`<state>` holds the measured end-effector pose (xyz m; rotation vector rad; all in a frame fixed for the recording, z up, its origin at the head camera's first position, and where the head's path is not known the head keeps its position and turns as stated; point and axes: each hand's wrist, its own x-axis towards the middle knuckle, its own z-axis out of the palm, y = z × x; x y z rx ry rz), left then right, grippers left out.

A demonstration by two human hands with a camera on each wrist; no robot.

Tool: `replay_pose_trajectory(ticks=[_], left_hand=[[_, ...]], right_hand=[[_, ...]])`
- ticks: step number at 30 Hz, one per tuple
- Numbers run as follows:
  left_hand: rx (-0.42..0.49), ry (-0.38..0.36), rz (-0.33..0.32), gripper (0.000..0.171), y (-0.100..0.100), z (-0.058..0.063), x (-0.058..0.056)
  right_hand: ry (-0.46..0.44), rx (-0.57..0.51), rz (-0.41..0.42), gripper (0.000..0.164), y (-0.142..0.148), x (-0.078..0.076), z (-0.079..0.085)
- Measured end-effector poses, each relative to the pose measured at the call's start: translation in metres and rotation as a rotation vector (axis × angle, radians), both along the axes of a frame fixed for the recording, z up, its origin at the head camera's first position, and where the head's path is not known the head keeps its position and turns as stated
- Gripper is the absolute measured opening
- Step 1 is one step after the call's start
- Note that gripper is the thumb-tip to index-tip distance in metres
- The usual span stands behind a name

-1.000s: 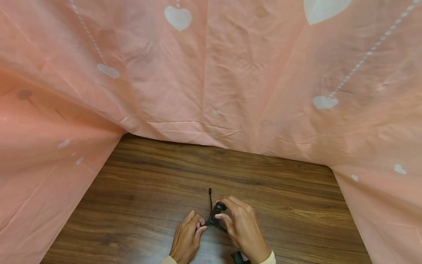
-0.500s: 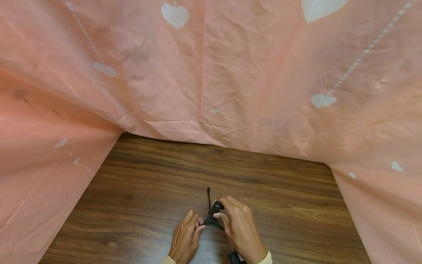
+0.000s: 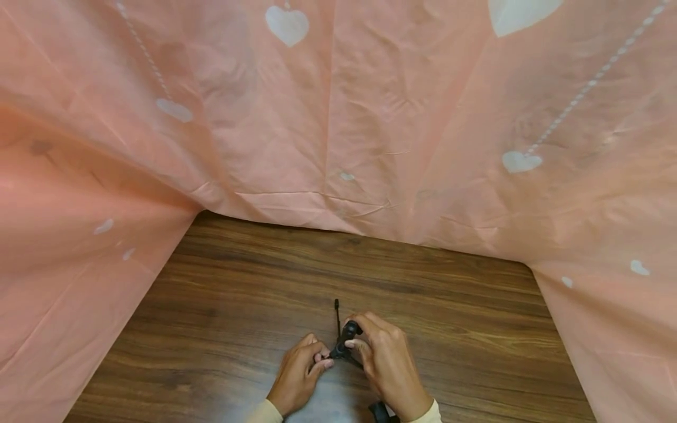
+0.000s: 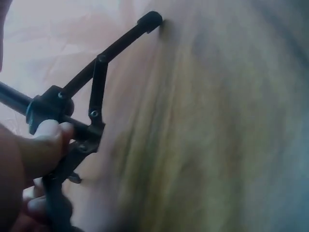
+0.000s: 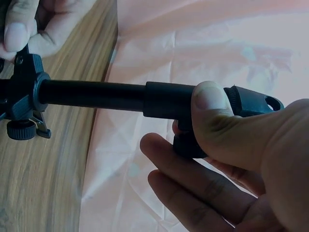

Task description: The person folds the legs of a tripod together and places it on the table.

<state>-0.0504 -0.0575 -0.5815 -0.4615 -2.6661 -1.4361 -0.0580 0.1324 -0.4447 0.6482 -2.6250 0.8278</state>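
A small black tripod [image 3: 344, 341] stands between the two hands, low in the head view. My right hand [image 3: 391, 364] grips its upper end; in the right wrist view the thumb lies over the black sleeve above the thin column [image 5: 91, 93], near a side knob [image 5: 188, 146]. With thumb and fingers, my left hand [image 3: 298, 373] pinches one leg near the hub. The left wrist view shows another leg [image 4: 125, 43], spread out with its hinged brace [image 4: 98, 87] and a rubber foot [image 4: 150, 20]. Fingers hide part of the held leg.
The wood-grain tabletop [image 3: 264, 276] lies under the hands. Pink cloth [image 3: 370, 117] with white hearts hangs at the back and both sides. A dark object [image 3: 379, 412] shows partly beneath the right wrist at the bottom edge.
My left hand has turned slightly on the leg, its wrist shifting left so more sleeve shows. The right hand keeps its grip, and the tripod has hardly moved.
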Motion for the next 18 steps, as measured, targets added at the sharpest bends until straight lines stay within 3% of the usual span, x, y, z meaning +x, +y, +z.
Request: replay_pose_trajectory(ticks=[9,14,18], left_hand=[[0.114,0.06,0.108,0.019,0.008,-0.012,0.007],[0.236,0.121,0.108,0.021,0.013,-0.015,0.007],[0.312,0.125,0.108,0.021,0.018,-0.014,0.006]], right_hand=[[0.003,-0.014,-0.018,0.03,-0.003,0.001,-0.001],[-0.001,-0.031,-0.019,0.031,-0.004,0.001,-0.001],[-0.005,-0.034,-0.023,0.032,-0.004,0.001,0.0]])
